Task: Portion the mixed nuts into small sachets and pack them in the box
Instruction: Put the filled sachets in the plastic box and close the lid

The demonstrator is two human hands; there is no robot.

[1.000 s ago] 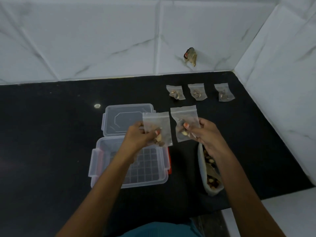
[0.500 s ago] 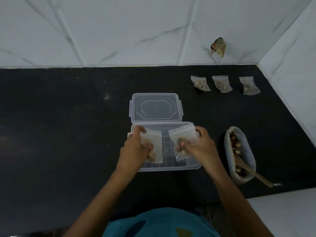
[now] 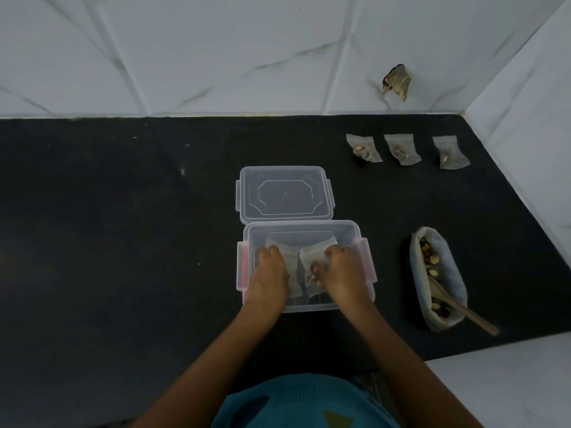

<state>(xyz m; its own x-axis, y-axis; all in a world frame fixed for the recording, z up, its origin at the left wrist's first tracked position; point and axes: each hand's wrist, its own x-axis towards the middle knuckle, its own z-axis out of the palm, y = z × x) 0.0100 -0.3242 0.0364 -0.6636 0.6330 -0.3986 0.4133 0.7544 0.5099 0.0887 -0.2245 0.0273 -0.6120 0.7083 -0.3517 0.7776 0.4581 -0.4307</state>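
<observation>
box (image 3: 355, 233): two nut sachets (image 3: 310, 257) | left hand (image 3: 268, 274), right hand (image 3: 346, 274): each grips one | earlier above box, now inside

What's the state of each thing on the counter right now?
box: open, two sachets inside
lid: off, lying flat behind the box
left sachet: in the box, left hand holds it
right sachet: in the box, right hand holds it
three sachets: filled, in a row on the counter
nut bag: open, spoon resting in it

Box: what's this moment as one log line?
left hand: holds left sachet in box | right hand: holds right sachet in box | lid: off
</observation>
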